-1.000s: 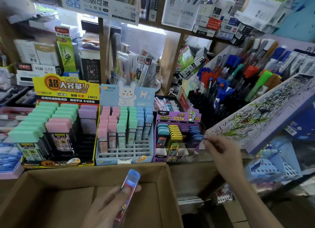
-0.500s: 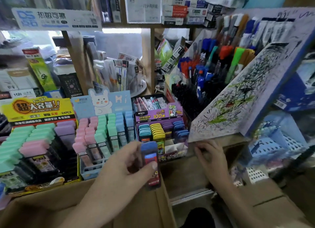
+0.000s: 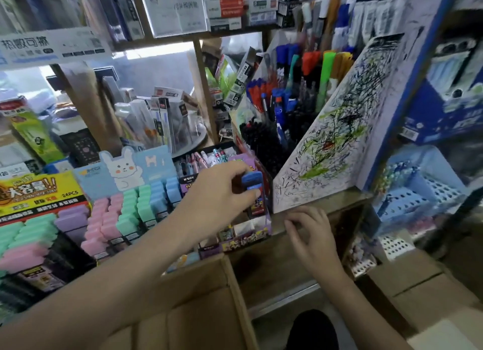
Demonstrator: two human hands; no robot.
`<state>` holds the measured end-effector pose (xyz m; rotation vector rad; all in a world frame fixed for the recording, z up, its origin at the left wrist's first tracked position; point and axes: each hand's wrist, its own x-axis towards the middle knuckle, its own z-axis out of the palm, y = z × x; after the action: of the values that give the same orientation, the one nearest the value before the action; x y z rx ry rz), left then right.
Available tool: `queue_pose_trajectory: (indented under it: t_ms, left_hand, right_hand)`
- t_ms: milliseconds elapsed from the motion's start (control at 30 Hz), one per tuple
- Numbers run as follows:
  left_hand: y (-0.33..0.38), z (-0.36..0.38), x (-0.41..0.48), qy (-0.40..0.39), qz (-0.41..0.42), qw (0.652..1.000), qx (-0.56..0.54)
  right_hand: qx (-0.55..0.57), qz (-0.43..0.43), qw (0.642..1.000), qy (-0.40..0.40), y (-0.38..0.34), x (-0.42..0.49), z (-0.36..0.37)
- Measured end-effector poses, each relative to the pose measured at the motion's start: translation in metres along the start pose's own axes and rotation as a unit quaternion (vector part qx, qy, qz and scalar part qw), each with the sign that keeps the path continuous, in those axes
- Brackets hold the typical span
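**Item:** slim refill case (image 3: 251,179), one piece. A rounded blue cap is sitting on top, with a lighter blue band just beneath it. The lower body is showing dark red and black printed artwork, too blurred to read. The case is standing roughly upright, cap uppermost. Its lower end is dipping into the rear right part of the purple display box (image 3: 245,238). That box is sitting on the wooden shelf (image 3: 339,196), close to its front edge.

**Left grip** (image 3: 217,195): is clamping the case, with the thumb pressing the near face below the cap and the fingers curling over the top.

**Right grip** (image 3: 311,232): is holding nothing. Its fingers are loosely bent, with the tips resting on the shelf's front edge just right of the purple box.

**Adjacent stock:**
- A scribbled test board (image 3: 334,140) is leaning at the box's right.
- A rabbit-header display (image 3: 122,170) of pastel pieces is standing at its left.
- A cardboard carton (image 3: 209,310) is lying open below the shelf's front edge.
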<state>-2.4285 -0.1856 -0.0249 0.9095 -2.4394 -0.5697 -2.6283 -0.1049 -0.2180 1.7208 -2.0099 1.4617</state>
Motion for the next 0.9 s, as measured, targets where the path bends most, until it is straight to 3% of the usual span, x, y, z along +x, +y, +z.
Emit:
queue_pose_trajectory:
  t_ms: [233,900]
  left_hand:
    - [-0.011,0.011,0.013,0.05,0.024,0.993,0.102]
    - [-0.024,0.045,0.016,0.084,0.029,0.956,0.28]
  right_hand:
    - [0.008,0.0,1.0,0.01,0.001,-0.002,0.003]
    - [0.004,0.001,1.0,0.017,0.001,-0.002,0.005]
